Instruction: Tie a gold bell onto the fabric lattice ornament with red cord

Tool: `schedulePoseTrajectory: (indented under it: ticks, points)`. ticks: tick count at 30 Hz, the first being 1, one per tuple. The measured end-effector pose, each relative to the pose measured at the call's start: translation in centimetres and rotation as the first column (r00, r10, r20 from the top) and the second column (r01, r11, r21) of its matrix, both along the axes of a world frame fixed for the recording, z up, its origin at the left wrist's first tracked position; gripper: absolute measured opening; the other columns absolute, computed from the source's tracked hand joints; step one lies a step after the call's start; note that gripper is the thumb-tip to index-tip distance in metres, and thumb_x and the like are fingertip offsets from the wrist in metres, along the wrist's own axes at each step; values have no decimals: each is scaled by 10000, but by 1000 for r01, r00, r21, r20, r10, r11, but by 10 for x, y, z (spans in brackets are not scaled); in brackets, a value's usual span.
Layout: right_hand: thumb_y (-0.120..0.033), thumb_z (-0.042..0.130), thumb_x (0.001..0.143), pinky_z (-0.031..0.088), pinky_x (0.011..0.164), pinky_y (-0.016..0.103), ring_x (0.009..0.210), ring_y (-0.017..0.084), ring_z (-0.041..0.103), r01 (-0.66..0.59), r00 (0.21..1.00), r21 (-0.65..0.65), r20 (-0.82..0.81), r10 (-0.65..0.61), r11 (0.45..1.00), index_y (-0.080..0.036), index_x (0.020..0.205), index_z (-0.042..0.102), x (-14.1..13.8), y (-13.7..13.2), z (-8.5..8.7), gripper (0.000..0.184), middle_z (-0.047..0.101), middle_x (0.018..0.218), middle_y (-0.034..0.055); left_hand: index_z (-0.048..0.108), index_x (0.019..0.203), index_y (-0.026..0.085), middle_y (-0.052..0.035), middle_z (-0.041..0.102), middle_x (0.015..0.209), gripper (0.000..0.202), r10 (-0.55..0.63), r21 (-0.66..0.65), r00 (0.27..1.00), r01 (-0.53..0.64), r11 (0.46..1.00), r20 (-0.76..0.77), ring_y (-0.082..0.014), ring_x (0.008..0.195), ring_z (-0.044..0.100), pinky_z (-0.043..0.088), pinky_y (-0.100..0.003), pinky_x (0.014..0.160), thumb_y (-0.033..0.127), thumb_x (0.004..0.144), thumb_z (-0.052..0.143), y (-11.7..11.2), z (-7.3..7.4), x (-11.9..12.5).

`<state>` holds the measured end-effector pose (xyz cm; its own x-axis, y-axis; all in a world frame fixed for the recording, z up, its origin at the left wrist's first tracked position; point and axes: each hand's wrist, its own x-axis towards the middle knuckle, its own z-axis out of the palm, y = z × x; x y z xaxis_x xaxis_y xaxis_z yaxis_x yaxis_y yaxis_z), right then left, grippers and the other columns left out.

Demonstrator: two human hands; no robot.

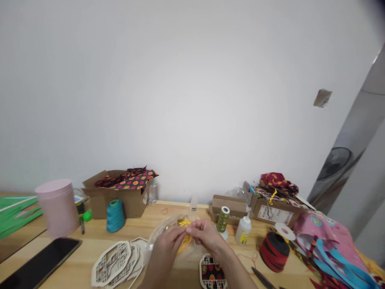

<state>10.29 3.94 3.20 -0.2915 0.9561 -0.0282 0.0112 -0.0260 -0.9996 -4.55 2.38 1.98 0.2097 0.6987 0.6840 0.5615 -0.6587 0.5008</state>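
My left hand (171, 241) and my right hand (204, 237) meet over the middle of the table, fingertips pinched close together. Whatever lies between the fingers is too small to make out. Right behind and under them is a clear plastic bag (158, 228) with yellow cord (185, 241) in it. Below my right wrist lies a lattice-cut wooden frame (210, 273) backed with dark patterned fabric, partly covered by the forearm. Several bare lattice wooden pieces (116, 263) overlap in a pile left of my left forearm.
A teal thread cone (115, 216), a fabric-filled cardboard box (117, 200), a pink canister (58, 208) and a phone (39, 263) stand or lie left. Rightward are a green thread spool (223, 219), glue bottle (243, 230), red ribbon roll (274, 253), scissors (262, 277) and another box (273, 210).
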Motion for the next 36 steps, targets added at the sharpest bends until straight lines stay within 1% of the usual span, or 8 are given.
schedulePoseTrajectory:
  ticks: [3,9,12,16,19,23,28,36]
  points:
    - [-392,723,547,203,402,188,390,28,290,87,992,13,-92,-86,996,-111,604,614,3,-20,12,307,437,432,-81,622,783,203,-26,681,738,136,-17,49,1000,16,999,17,-152,684,631,509,-235,622,222,791,487,-13,2,5]
    - [-434,727,505,149,396,197,380,28,238,165,963,-19,-212,-165,986,-137,569,571,14,-48,17,341,387,411,-93,616,832,191,-40,681,770,149,13,212,1000,-17,977,19,-143,714,636,513,-214,673,266,803,491,-37,13,19]
    - [-415,731,513,149,390,196,366,29,248,144,958,-46,-245,-151,988,-141,548,549,28,-55,12,331,382,399,-93,627,822,196,-32,679,730,196,-70,276,996,83,958,-57,-127,681,636,514,-190,643,273,829,447,-39,23,26]
    - [-389,731,533,170,398,194,381,34,287,110,956,-50,-269,-120,993,-123,545,568,51,-56,5,312,424,412,-72,638,781,205,-21,667,689,191,-198,259,967,234,937,-161,-121,637,626,511,-186,583,259,823,460,-33,30,39]
    - [-392,729,535,172,402,193,388,33,287,113,955,-37,-272,-118,993,-114,548,588,63,-53,-1,312,431,416,-69,632,772,197,-23,658,681,154,-204,238,964,241,941,-168,-124,630,620,509,-196,576,219,809,483,-29,24,50]
    - [-407,725,526,160,393,192,373,29,272,127,957,-30,-257,-130,991,-118,543,593,72,-46,-14,319,434,413,-72,614,784,185,-37,654,701,122,-176,212,968,212,954,-177,-140,647,617,510,-221,587,149,787,497,-26,9,63]
    - [-456,727,475,163,382,195,351,32,266,124,966,-67,-222,-136,990,-130,495,573,78,-39,-30,361,409,370,-81,610,790,188,-35,646,705,133,-172,139,962,204,969,-210,-141,653,606,504,-235,599,118,771,499,-26,-6,70]
    - [-513,717,425,307,453,216,429,79,412,174,968,-79,-170,-185,982,-135,495,572,75,-37,-41,411,511,446,-40,627,776,190,-43,647,708,144,-142,40,967,154,987,-214,-155,656,595,483,-256,584,131,766,496,-24,-15,69]
